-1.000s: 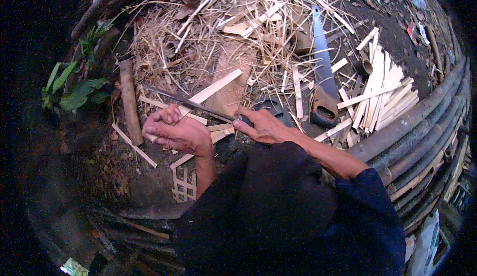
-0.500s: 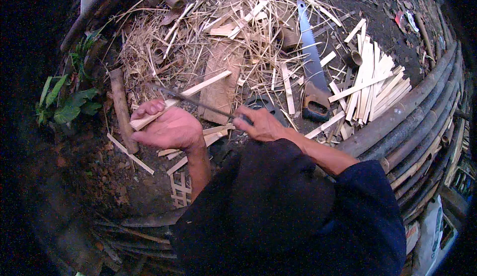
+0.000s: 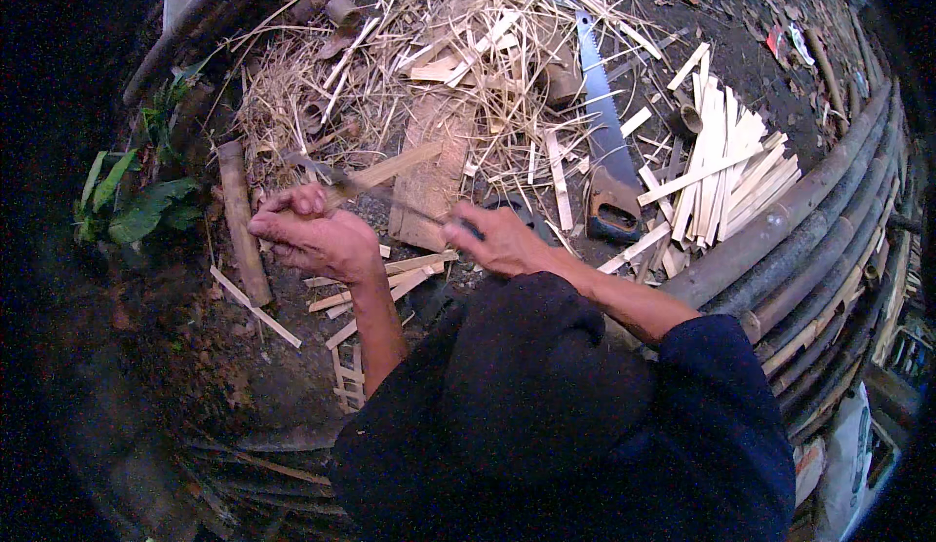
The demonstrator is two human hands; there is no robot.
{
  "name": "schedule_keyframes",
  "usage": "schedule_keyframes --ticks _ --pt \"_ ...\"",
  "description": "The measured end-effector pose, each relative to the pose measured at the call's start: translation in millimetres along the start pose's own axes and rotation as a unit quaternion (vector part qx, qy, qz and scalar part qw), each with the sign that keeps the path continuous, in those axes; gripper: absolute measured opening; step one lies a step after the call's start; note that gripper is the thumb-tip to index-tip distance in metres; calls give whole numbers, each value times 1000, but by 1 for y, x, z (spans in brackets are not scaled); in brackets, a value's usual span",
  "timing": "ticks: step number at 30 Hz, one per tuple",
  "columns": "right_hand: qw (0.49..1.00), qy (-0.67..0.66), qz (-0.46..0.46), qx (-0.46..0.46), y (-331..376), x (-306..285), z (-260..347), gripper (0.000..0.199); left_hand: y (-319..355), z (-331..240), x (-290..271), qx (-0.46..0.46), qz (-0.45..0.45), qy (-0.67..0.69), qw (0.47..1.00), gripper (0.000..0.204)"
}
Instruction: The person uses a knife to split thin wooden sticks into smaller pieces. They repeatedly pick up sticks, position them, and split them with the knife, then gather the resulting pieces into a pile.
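— Lying beside the handsaw [image 3: 606, 157] is the cut slat pile [image 3: 726, 167]; left hand [image 3: 317, 235] is gripping a bamboo strip [image 3: 382, 171], right hand [image 3: 497, 240] closing on a knife [image 3: 390, 203].
— Slipping toward the left fingers looks likely if the blade is catching.

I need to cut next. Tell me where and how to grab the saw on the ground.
Take the saw by its dark handle, the end nearest the person. It lies flat with the blade pointing away, so probably reach from the near side with the right hand, which is closest, fingers through the handle opening. Avoid the long blade edge; which side bears the teeth is unclear.
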State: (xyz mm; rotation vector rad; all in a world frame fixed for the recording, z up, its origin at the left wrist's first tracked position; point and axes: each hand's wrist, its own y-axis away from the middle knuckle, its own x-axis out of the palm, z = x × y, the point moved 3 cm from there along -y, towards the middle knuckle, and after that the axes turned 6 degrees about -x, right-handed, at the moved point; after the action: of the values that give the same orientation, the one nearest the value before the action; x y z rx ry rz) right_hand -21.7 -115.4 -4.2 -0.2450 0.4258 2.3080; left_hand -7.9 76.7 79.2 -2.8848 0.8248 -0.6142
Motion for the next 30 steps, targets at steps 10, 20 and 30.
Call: schedule_keyframes --ticks 10,20,30 --pt "985 70 -114 113 2 -8 -116 46 -6 12 7 11 -19 69 997 45" --pt "983 81 -100 131 4 -9 -142 46 5 20 19 50 -59 22 997 30" --pt "964 186 -180 62 26 -68 -65 47 -23 116 -49 -176 248 -361 882 25"
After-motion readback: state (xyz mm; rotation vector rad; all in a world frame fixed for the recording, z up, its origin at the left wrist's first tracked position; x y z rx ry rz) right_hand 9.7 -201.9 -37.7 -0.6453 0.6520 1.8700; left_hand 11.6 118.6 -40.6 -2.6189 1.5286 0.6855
